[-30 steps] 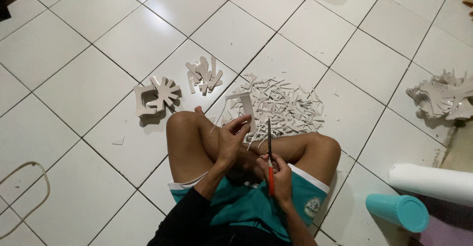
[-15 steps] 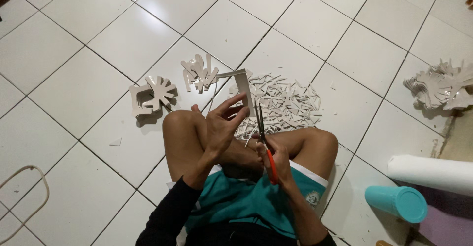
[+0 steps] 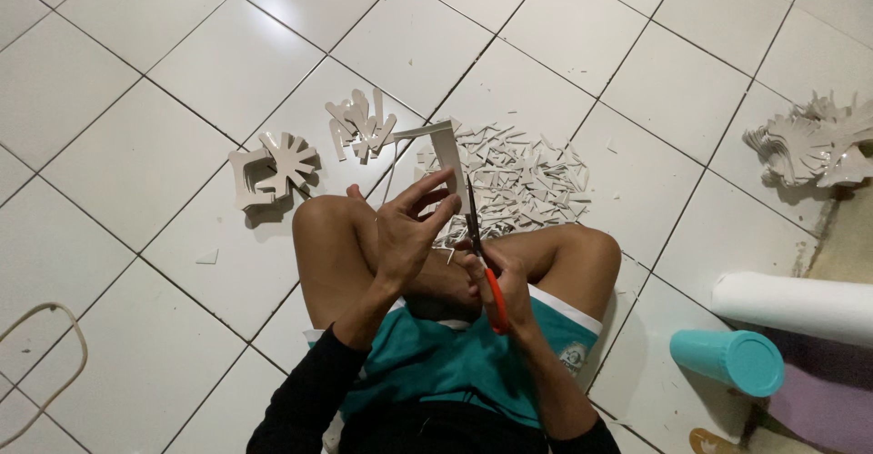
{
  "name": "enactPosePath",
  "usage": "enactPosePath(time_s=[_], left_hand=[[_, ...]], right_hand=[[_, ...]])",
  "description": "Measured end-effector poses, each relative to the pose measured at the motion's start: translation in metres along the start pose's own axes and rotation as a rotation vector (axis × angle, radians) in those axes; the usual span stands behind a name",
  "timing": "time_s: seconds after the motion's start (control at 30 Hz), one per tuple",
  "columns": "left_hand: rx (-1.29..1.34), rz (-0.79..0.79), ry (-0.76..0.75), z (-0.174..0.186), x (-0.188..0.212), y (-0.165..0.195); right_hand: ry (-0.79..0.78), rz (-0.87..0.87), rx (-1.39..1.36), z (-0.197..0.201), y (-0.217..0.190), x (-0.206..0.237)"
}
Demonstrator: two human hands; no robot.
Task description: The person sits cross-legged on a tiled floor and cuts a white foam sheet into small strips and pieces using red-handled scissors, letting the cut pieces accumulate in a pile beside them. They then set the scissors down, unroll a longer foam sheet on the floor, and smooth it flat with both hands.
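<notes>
I sit cross-legged on a white tiled floor. My left hand (image 3: 411,229) holds a white angular cardboard piece (image 3: 443,148) raised above my knees. My right hand (image 3: 503,283) grips orange-handled scissors (image 3: 482,254), whose blades point up into the lower edge of that piece. Just beyond my legs lies a heap of white offcuts (image 3: 523,181).
Two stacks of cut white shapes (image 3: 273,170) (image 3: 360,125) lie on the floor to the left. Another pile of shapes (image 3: 814,142) sits at the far right. A teal cylinder (image 3: 727,360) and a white roll (image 3: 796,305) rest at lower right. A cord loop (image 3: 41,372) lies at lower left.
My left hand has lifted and turned the cardboard piece upward, and the scissors have risen with it toward its lower edge.
</notes>
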State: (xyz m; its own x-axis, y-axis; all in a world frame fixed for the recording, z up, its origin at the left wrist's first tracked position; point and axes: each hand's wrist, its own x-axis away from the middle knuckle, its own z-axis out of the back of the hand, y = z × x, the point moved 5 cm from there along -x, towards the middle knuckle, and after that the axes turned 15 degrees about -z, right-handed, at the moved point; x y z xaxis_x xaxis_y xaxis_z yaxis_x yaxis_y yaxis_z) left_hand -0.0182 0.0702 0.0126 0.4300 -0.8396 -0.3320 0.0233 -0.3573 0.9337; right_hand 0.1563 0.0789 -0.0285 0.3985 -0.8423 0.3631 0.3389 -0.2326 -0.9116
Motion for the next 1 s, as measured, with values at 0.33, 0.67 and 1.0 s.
enactPosePath(time_s=[0.33, 0.67, 1.0], left_hand=[[-0.003, -0.001, -0.024, -0.004, 0.002, 0.000], [0.067, -0.038, 0.002, 0.004, -0.018, -0.001], [0.016, 0.034, -0.062, -0.016, 0.011, 0.005]], right_hand=[[0.074, -0.012, -0.008, 0.003, -0.009, 0.008], [0.099, 0.147, 0.069, 0.002, -0.014, 0.012], [0.001, 0.049, -0.126, 0.005, -0.008, 0.005]])
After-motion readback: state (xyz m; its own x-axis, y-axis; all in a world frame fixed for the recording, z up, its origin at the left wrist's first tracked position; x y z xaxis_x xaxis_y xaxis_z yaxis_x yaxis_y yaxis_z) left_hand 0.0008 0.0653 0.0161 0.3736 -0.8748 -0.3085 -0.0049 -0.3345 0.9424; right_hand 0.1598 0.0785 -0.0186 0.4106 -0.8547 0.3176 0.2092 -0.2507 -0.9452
